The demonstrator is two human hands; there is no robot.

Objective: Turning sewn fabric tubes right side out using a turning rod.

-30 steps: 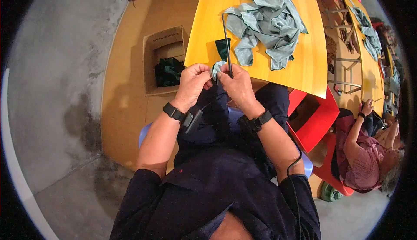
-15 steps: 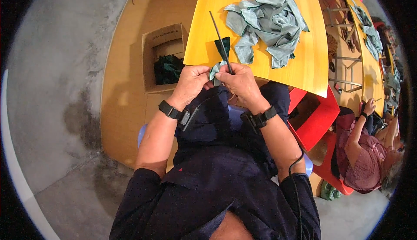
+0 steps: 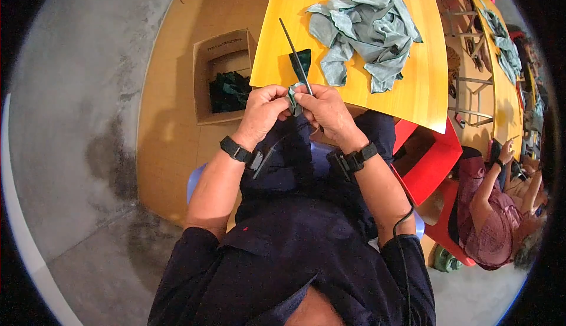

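Near the table's front edge, my left hand point(image 3: 263, 108) pinches one side of a small green fabric piece point(image 3: 295, 103), pale on one face and dark on the other. My right hand point(image 3: 326, 106) grips the same piece with thumb and fingers. A thin dark rod point(image 3: 290, 42) also runs out of my right hand, slanting up and left over the table. Its lower end is hidden in the grip. Just beyond the hands a dark green fabric flap point(image 3: 301, 60) lies behind the rod; I cannot tell whether it joins the held piece.
A heap of grey-green fabric pieces point(image 3: 377, 31) covers part of the yellow table point(image 3: 427, 84). On the floor at left stands a cardboard box point(image 3: 202, 99) with dark green cloth point(image 3: 229, 92) inside. A red stool point(image 3: 433, 170) is at right, and a seated person point(image 3: 489, 226) works further right.
The fabric between my fingers is folded closer, showing more of its dark face. The rod's tip has shifted slightly left. My hands stay in nearly the same place.
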